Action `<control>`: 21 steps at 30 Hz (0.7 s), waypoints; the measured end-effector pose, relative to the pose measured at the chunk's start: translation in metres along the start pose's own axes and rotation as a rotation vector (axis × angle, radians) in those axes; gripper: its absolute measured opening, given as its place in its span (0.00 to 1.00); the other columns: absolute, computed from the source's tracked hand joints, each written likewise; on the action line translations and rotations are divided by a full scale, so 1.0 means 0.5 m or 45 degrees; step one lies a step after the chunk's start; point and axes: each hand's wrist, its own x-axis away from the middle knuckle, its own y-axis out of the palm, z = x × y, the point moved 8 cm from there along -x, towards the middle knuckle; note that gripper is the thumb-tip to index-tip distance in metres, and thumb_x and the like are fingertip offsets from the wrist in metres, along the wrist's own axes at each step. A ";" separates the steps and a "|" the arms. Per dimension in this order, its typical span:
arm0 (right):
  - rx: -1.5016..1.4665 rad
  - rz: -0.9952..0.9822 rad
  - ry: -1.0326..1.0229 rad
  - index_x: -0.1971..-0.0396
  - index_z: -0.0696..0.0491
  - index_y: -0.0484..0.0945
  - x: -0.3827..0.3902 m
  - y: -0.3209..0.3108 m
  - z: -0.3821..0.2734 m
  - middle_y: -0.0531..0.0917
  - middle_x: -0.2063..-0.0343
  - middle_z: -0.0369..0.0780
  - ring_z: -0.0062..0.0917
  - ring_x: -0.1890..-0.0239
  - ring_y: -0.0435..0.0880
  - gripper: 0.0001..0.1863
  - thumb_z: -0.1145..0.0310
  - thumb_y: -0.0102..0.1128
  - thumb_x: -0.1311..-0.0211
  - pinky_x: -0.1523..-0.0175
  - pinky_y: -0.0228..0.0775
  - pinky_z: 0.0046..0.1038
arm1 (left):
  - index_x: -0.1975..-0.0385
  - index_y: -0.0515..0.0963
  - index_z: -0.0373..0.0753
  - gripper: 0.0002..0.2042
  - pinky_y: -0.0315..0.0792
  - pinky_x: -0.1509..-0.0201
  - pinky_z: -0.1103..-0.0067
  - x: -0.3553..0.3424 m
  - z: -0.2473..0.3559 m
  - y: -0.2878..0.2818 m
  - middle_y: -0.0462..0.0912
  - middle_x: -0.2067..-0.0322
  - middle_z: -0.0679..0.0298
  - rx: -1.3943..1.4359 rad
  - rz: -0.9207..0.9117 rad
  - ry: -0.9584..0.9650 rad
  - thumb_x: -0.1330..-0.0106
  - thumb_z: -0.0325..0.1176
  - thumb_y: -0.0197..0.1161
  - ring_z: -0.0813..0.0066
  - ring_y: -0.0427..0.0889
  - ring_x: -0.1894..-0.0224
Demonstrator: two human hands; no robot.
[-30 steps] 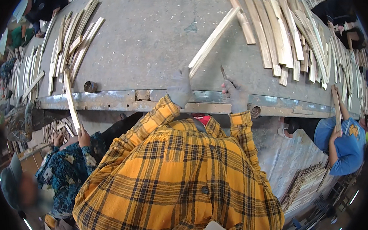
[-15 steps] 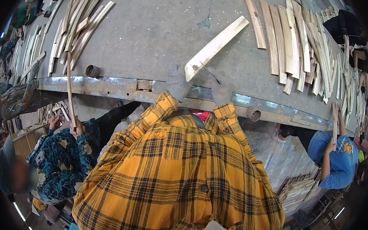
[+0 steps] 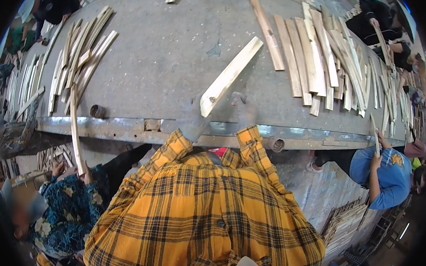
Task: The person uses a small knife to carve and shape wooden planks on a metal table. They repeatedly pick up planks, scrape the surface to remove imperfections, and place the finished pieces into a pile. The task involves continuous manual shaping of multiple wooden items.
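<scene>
A pale wooden strip (image 3: 231, 75) with a dark knot near its lower end slants up and rightward over the grey worktable (image 3: 179, 48). My left hand (image 3: 190, 114), in a grey glove, grips it at that lower end. Just right of the strip, my gloved right hand (image 3: 244, 110) is smeared by motion, so its fingers and anything in them cannot be made out. Both hands are above the steel front edge (image 3: 179, 127) of the table.
Loose piles of strips lie left (image 3: 81, 56) and right (image 3: 315, 61). Rusty cylinders sit at left (image 3: 97, 111) and on the edge (image 3: 276, 144). Co-workers in patterned (image 3: 69, 212) and blue (image 3: 381, 177) shirts hold strips beside me; others work across the table (image 3: 55, 1).
The strip has turned to show its broad face and moved left and lower in view. My right hand, which showed a small blade earlier, has moved leftward and blurred. The camera's view has shifted.
</scene>
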 end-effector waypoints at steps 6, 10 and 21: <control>-0.377 -0.151 0.451 0.64 0.56 0.79 -0.085 0.045 0.060 0.73 0.84 0.30 0.12 0.91 0.59 0.09 0.70 0.66 0.44 0.87 0.48 0.19 | 0.43 0.66 0.36 0.37 0.71 0.56 0.63 0.020 0.011 0.046 0.73 0.58 0.48 -0.091 -0.255 -0.053 0.52 0.47 0.71 0.50 0.75 0.57; -0.386 -0.281 0.323 0.63 0.56 0.75 -0.112 -0.025 0.029 0.72 0.81 0.28 0.08 0.88 0.60 0.11 0.70 0.64 0.43 0.85 0.49 0.14 | 0.42 0.65 0.36 0.40 0.72 0.54 0.64 0.037 0.029 0.046 0.72 0.56 0.47 -0.134 -0.375 0.095 0.54 0.50 0.72 0.50 0.74 0.55; 1.371 0.583 -0.346 0.61 0.56 0.82 -0.346 -0.517 -0.406 0.85 0.69 0.46 0.37 0.67 0.83 0.18 0.57 0.61 0.43 0.60 0.73 0.33 | 0.45 0.68 0.39 0.29 0.71 0.52 0.64 0.064 -0.092 0.026 0.73 0.55 0.48 -0.278 -0.324 -0.145 0.46 0.43 0.67 0.48 0.75 0.53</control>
